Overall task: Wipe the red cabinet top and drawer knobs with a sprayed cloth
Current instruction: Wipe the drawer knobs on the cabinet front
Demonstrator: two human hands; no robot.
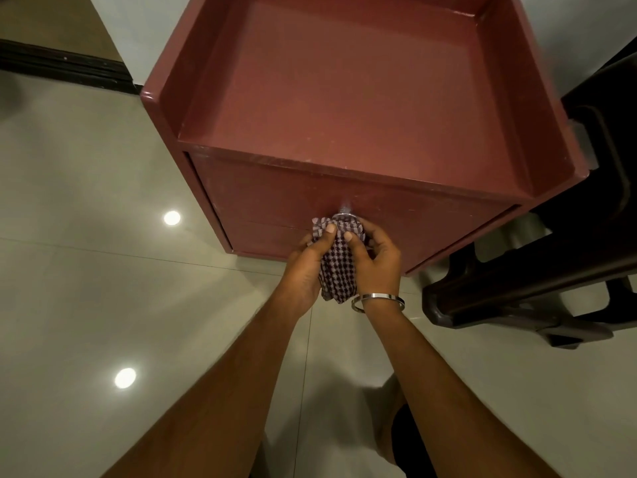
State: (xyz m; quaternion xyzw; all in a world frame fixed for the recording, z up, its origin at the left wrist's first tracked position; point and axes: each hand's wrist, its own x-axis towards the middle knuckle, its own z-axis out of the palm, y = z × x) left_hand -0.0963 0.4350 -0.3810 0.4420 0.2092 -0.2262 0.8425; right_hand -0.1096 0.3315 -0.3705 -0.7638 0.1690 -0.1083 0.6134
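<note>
The red cabinet (344, 98) stands in front of me, its recessed top bare with raised walls on three sides. On its drawer front a metal knob (343, 217) shows just above a bunched checked cloth (337, 267). My left hand (306, 270) and my right hand (374, 260) both grip the cloth and press its upper end against the underside of the knob. A metal bangle (377, 302) circles my right wrist. Any lower knob is hidden behind the cloth and my hands.
A dark brown plastic chair (551, 270) stands close to the cabinet's right side. Glossy tiled floor (103, 288) spreads to the left with ceiling-light reflections. A dark doorway threshold (65, 63) lies at the far left. No spray bottle is in view.
</note>
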